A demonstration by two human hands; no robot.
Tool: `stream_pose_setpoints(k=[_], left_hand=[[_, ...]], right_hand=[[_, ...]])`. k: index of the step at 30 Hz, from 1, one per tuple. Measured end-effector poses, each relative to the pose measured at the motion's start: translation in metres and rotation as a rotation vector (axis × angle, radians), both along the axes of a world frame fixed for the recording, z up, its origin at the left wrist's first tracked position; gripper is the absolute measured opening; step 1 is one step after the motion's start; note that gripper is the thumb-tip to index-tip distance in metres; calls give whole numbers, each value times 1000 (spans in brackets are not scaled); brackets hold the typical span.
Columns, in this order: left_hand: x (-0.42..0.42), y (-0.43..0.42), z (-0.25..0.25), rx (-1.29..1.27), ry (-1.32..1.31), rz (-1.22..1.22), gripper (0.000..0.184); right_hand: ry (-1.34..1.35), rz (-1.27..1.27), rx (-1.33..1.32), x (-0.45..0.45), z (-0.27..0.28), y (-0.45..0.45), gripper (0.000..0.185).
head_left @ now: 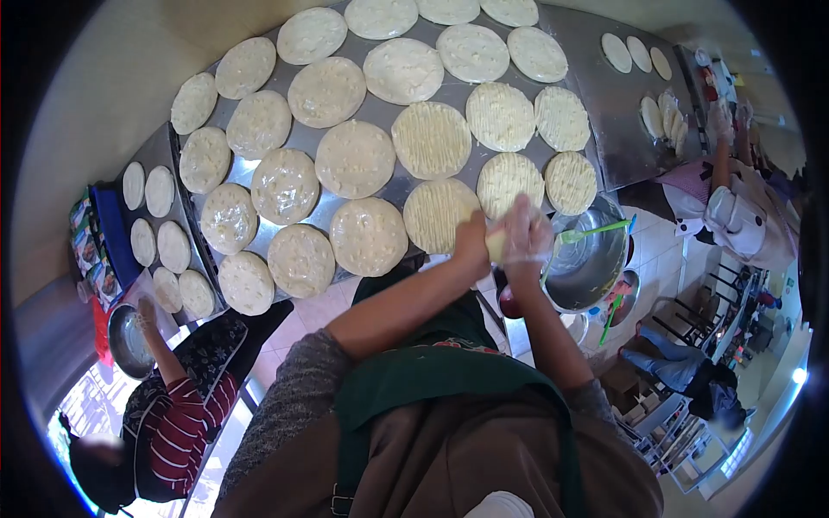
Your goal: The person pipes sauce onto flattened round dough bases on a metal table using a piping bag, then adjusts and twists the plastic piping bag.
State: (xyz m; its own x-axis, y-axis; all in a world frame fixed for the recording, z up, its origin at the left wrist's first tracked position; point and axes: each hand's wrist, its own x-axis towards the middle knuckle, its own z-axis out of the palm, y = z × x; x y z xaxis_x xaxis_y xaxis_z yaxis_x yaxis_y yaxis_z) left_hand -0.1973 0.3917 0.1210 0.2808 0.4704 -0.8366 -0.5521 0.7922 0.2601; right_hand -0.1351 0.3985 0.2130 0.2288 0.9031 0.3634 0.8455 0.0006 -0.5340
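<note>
At the table's near edge, my left hand is closed against a pale yellow lump; its fingers are partly hidden. On the lump's other side is my right hand, in a clear plastic glove and closed on it. Whether the lump is bare or in a bag, I cannot tell. Just beyond my hands lie flat dough rounds with thin yellow stripes, including one striped round and another. Beside my right hand stands a large metal bowl with a green-handled utensil across it.
Several plain, glossy dough rounds cover the metal table to the left and back. A co-worker at left holds a metal pan. Another person works at right near smaller rounds. A second bowl stands lower right.
</note>
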Motion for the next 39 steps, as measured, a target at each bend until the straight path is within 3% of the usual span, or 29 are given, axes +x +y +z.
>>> stream_pose_setpoints(k=[2,3,4,7,9,12,14,16,18,20,21,23,25,27,30,31,35,37,38,39], left_hand=[[4,17,-7,-19,-79,68,37],[3,9,-7,-3,-76,81,37],[2,-8,-9,11,-34,62,37],[1,-53,-12,-9,25,26,36],[-5,-59,1,-101,-25,18,36],[3,-14,-5,-27,-88,23,36],[8,6,-12,-15,-122,44,37],[8,2,-12,-14,-93,43,38],[7,-36,-10,-22,-7,26,39],[3,-47,0,-99,-29,22,37],[8,-51,-10,-108,-45,58,36],[10,-40,-14,-53,8,-3,35],[8,3,4,-53,-46,-26,35],[10,13,1,-42,-47,-28,34],[15,-32,-5,-88,77,-5,33],[15,-55,-27,-17,-6,7,36],[19,-29,-10,-74,55,14,36],[25,-7,-17,-52,37,2,36],[26,0,-20,-44,31,-3,36],[26,3,-22,-33,25,-8,36]], right_hand=[[811,-234,-289,-11,5,16,45],[667,-202,-285,-12,13,12,40],[451,-80,-250,-3,0,-9,16],[-17,165,-147,18,-40,-65,48],[-105,157,-84,12,-30,-63,48],[-309,111,40,8,-19,-22,51],[106,-39,-261,9,-19,-11,21],[589,-219,-389,2,-9,-6,26],[173,-109,-239,5,-17,-31,43],[681,-241,-379,-9,6,-47,42],[592,-190,-351,-6,1,-49,44],[-86,-118,-29,10,-32,-35,46],[525,-240,-373,1,4,-5,25],[380,-157,-336,5,0,-7,18],[-171,92,-84,21,-34,-47,50],[-30,129,-89,21,-35,-60,50],[-139,9,-132,22,-41,-46,43],[263,-116,-289,10,-9,-20,19],[449,-206,-344,4,7,-8,22],[362,-190,-300,7,-2,-13,28]])
